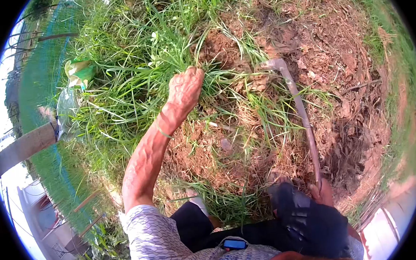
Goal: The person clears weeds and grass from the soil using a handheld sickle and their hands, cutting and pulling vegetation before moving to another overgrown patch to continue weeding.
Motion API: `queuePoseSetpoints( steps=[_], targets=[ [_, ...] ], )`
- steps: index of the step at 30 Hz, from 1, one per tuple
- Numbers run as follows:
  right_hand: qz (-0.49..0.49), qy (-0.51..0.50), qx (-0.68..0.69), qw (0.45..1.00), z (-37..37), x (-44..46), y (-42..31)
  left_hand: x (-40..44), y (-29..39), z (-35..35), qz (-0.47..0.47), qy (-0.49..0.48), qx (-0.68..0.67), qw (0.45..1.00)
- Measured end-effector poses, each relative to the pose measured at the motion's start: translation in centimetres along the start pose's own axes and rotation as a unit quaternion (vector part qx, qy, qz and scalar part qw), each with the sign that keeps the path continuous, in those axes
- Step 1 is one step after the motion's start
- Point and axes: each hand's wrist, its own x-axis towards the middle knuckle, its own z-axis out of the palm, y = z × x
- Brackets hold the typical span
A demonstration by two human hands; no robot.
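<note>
My left hand [186,88] is closed in a fist around a clump of green grass [173,59], low over the weedy ground. A thin band circles that wrist. At the lower right, my right hand [322,192] grips the lower end of a long wooden handle, which belongs to a hoe [296,92]. The hoe's head end rests at the dug soil and uprooted grass, to the right of my left hand. Its blade is mostly hidden by dirt and grass. A patch of loose reddish soil [220,48] lies just beyond my left fist.
Tall grass [121,92] spreads to the left, with a green and white plastic bag [80,73] in it. A post [27,146] and green netting [39,96] stand at the left edge. Bare brown soil with dry leaves [341,71] covers the right side. My feet are below.
</note>
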Motion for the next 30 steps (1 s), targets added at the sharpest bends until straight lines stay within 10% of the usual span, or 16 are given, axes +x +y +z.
queuePoseSetpoints(
  steps=[2,4,10,18,24,28,30],
  targets=[
    [-0.005,0.004,0.056,0.998,-2.0,-1.1,-2.4,-3.8,1.4,0.2,0.073,-0.095,-0.028,0.992],
    [0.0,0.023,0.069,0.997,-2.7,1.7,-7.0,-6.0,2.3,1.1,0.148,0.057,-0.046,0.986],
    [0.036,-0.084,0.121,0.988,-2.0,13.1,-22.2,0.5,-0.6,0.9,0.027,0.105,0.001,0.994],
    [-0.047,-0.115,0.098,0.987,2.0,12.7,-22.5,4.7,-6.9,2.0,-0.133,-0.166,0.059,0.975],
    [-0.01,-0.064,-0.002,0.998,-0.4,6.6,-14.4,3.0,-6.0,1.0,-0.147,-0.118,-0.021,0.982],
    [0.042,-0.047,-0.015,0.998,-5.3,-3.1,-4.0,-7.0,0.6,-3.9,0.043,-0.086,-0.123,0.988],
    [0.051,-0.033,0.026,0.998,-5.5,-3.9,-2.5,-9.2,4.5,-3.7,0.079,-0.31,-0.203,0.925]
  ],
)
